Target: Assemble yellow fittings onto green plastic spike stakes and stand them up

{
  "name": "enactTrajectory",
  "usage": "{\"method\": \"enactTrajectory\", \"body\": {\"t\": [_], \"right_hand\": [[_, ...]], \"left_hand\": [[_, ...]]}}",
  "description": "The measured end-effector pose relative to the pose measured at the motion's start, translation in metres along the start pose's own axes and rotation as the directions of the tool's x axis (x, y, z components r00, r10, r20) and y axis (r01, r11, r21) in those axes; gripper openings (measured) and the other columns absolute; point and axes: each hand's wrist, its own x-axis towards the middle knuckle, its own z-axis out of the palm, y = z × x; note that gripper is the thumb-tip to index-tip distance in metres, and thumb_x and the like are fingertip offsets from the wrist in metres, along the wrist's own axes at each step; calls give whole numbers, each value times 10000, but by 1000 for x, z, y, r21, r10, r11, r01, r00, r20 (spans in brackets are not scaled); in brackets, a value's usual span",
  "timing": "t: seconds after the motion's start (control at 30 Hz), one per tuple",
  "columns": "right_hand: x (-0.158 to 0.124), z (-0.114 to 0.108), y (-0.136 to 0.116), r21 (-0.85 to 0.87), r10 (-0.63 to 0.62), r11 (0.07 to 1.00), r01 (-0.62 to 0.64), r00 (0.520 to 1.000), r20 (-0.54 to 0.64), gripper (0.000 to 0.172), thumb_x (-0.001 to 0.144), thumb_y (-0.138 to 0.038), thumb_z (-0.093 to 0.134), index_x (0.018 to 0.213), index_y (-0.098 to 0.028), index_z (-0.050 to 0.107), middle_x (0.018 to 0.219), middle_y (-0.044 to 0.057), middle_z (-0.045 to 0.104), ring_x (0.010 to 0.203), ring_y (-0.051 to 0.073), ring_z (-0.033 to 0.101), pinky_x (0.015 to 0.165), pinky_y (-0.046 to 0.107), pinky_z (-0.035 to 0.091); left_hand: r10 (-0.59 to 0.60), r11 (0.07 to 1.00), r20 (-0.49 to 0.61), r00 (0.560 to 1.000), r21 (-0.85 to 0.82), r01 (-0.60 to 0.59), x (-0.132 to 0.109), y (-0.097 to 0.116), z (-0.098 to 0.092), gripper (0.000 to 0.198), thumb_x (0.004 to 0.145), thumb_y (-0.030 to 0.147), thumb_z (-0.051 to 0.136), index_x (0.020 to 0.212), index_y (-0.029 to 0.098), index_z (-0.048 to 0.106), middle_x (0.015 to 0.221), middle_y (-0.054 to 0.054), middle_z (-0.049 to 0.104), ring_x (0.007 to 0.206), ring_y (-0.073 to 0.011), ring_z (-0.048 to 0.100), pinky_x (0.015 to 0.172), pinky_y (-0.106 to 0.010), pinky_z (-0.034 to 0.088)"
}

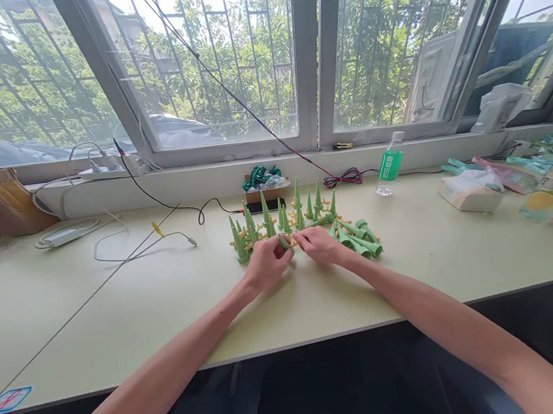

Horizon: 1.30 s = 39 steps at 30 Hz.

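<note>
My left hand [267, 260] is closed around a green plastic cone [285, 241] low over the table. A short yellow peg [294, 244] sticks out from the cone's side toward my right hand [317, 243], whose fingers are pinched on the peg's end. Behind both hands, several green cones [266, 218] stand upright with yellow pegs through them. To the right of my right hand lies a pile of loose green cones [361, 240], with their wide ends toward me.
Behind the cones are a phone [262, 206] and a small cardboard box [267, 191] holding green and clear wrapping. A water bottle [390, 165] stands farther right, near a tissue pack [471, 191]. Cables [145, 250] run across the left side of the table [169, 321].
</note>
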Motion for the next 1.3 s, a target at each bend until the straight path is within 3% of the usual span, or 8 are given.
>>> {"method": "enactTrajectory", "body": {"t": [0.53, 0.67, 0.83, 1.03, 1.3], "right_hand": [[1, 0, -1, -9, 53, 999, -53, 999, 13, 478, 957, -305, 339, 503, -182, 424, 502, -28, 329, 517, 106, 285, 552, 266, 228], [2, 1, 1, -13, 70, 997, -70, 997, 13, 489, 960, -309, 349, 499, -181, 447, 493, -25, 343, 510, 108, 289, 546, 269, 230], [3, 5, 5, 21, 110, 994, -110, 994, -1, 512, 967, -343, 370, 490, -177, 458, 473, -8, 436, 494, 106, 365, 559, 269, 264], [0, 8, 8, 25, 167, 986, -166, 985, -52, 501, 962, -408, 402, 538, -170, 519, 552, 30, 575, 523, 113, 466, 581, 255, 312], [0, 8, 9, -10, 102, 995, -102, 995, -8, 434, 934, -366, 445, 549, -172, 500, 560, 26, 577, 525, 114, 450, 549, 256, 295]], "left_hand": [[58, 997, 1, 998, 41, -58, -1, -2, 2, 144, 808, 233, 554, 683, 164, 566, 613, 21, 569, 491, -79, 391, 509, -218, 359], [53, 997, -2, 999, 55, -53, 0, 1, 1, 105, 821, 238, 544, 757, 167, 588, 555, 41, 510, 500, -91, 405, 516, -219, 353], [11, 997, 6, 1000, 78, -12, 1, 3, 0, 135, 852, 269, 525, 852, 165, 612, 590, 29, 542, 529, -106, 449, 538, -229, 370], [-14, 988, -55, 998, 155, 22, 4, -5, 0, 226, 864, 333, 532, 704, 173, 546, 559, 20, 525, 513, -113, 430, 521, -244, 357], [-56, 974, -133, 990, 210, 83, 6, -12, -2, 333, 848, 373, 563, 605, 194, 422, 531, 13, 530, 494, -123, 440, 501, -255, 337]]}}
